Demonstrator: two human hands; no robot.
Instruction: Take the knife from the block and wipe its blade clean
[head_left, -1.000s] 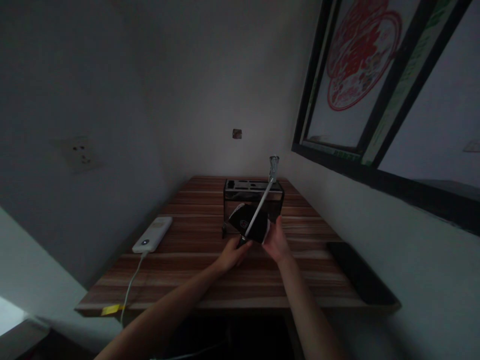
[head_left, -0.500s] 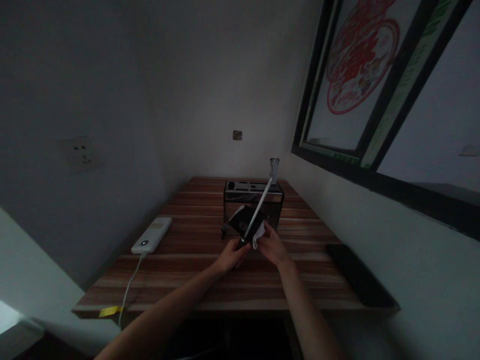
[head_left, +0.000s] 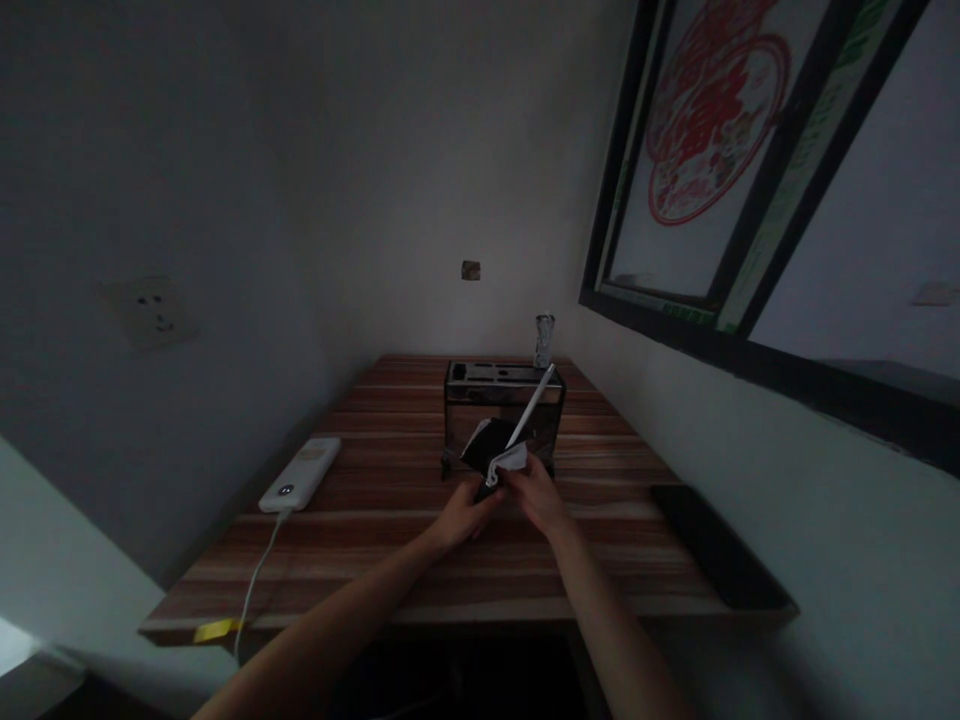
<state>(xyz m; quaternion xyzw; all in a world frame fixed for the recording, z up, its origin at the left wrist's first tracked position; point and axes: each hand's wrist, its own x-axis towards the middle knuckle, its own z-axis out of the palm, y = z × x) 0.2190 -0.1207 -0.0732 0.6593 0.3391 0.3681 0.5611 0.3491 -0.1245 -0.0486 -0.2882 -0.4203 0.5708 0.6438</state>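
Dim striped wooden table (head_left: 360, 560): long pale dark-handled blade (head_left: 534, 400) is gripped by left hand (head_left: 465, 515), pinched in white cloth (head_left: 508, 460) by right hand (head_left: 536, 495); wiping apparently underway, steady stroke toward 1 o'clock required.

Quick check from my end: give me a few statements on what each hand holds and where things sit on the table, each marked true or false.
1. The left hand grips the dark end of the long slim tool. True.
2. The right hand lies flat and empty on the table. False: it holds a cloth against the tool.
3. The white power bank lies on the table's left side with a cable attached. True.
4. The slotted holder stands at the table's near edge. False: it stands at the far end, near the wall.
5. The tool lies flat on the table. False: it slants upward towards the holder.
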